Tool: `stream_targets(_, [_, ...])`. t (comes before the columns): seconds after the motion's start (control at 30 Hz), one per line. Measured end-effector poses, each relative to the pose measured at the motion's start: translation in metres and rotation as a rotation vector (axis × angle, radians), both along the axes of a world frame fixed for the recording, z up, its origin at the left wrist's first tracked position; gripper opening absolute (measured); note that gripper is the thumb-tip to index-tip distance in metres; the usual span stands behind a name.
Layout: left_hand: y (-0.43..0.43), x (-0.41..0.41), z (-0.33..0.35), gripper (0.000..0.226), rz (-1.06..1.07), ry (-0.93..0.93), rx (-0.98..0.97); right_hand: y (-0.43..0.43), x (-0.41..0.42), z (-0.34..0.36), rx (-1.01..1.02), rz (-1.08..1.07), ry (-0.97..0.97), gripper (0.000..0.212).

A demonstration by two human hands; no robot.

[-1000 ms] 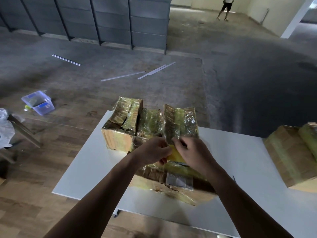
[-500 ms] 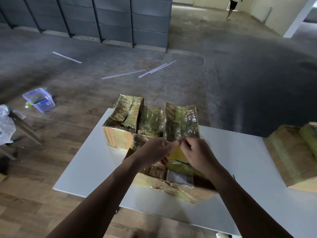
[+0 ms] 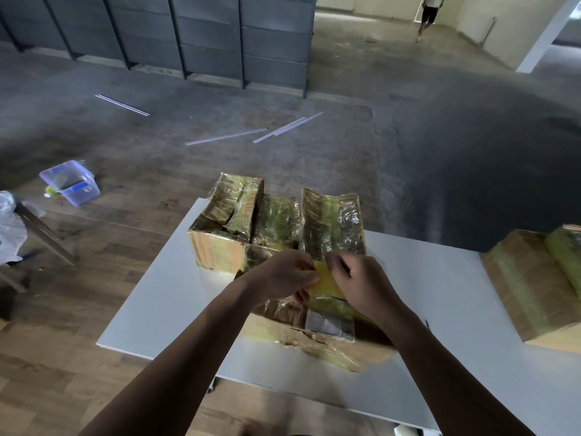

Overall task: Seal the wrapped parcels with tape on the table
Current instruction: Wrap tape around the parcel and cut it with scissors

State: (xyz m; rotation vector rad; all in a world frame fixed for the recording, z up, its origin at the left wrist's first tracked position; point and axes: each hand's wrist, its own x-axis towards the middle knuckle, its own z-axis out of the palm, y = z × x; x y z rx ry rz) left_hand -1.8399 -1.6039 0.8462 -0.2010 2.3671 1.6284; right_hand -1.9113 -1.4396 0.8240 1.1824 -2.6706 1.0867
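Head view shows me both hands meeting over the nearest parcel (image 3: 314, 344), a film-wrapped carton lying at the near middle of the white table (image 3: 440, 294). The left hand (image 3: 283, 278) and the right hand (image 3: 361, 284) are each curled in a pinch on a strip of yellow tape (image 3: 327, 280), one on either edge of its far end, with only the strip's width between their fingertips. From that grip the strip runs back toward me and slightly to the right, and its lower part lies on the parcel's top, so I judge the next move to be a press or pull along that same line, down the carton's length. Neither hand is clearly nearer; they sit level across the strip. Three more wrapped parcels (image 3: 333, 225) stand just behind, touching one another, and another (image 3: 528, 294) lies well apart at the table's right edge. A white label (image 3: 330, 324) is stuck under the film on the near parcel; its print is too small for me to read, and I see no brand.
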Motion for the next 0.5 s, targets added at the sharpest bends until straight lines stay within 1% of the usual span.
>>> stream_targets(0.1, [-0.001,0.002,-0.006,0.019,0.021,0.023,0.085,0.002,0.001,-0.001,-0.045,0.019,-0.009,0.039])
stream_targets(0.2, [-0.002,0.005,-0.01,0.022,0.023,0.062,0.204,0.006,-0.002,0.004,-0.081,0.04,-0.114,0.042])
stream_targets(0.23, [-0.003,0.006,-0.011,0.022,0.017,0.078,0.282,0.008,-0.003,0.006,-0.103,0.045,-0.16,0.043])
stream_targets(0.3, [-0.003,0.011,-0.011,0.016,0.01,0.108,0.5,0.014,-0.004,0.014,-0.153,0.041,-0.229,0.045])
stream_targets(0.33, [-0.004,0.013,-0.011,0.011,0.015,0.122,0.596,0.016,-0.003,0.019,-0.175,0.046,-0.235,0.044])
stream_targets(0.37, [-0.005,0.014,-0.012,0.008,0.026,0.133,0.651,0.017,-0.004,0.023,-0.181,0.061,-0.233,0.04])
stream_targets(0.43, [-0.008,0.015,-0.013,0.005,0.043,0.141,0.641,0.014,-0.002,0.026,-0.154,0.086,-0.256,0.031])
stream_targets(0.47, [-0.009,0.015,-0.013,0.005,0.042,0.146,0.603,0.013,-0.001,0.026,-0.152,0.085,-0.294,0.031])
stream_targets(0.5, [-0.01,0.014,-0.012,0.007,0.038,0.152,0.554,0.012,0.0,0.023,-0.16,0.072,-0.336,0.037])
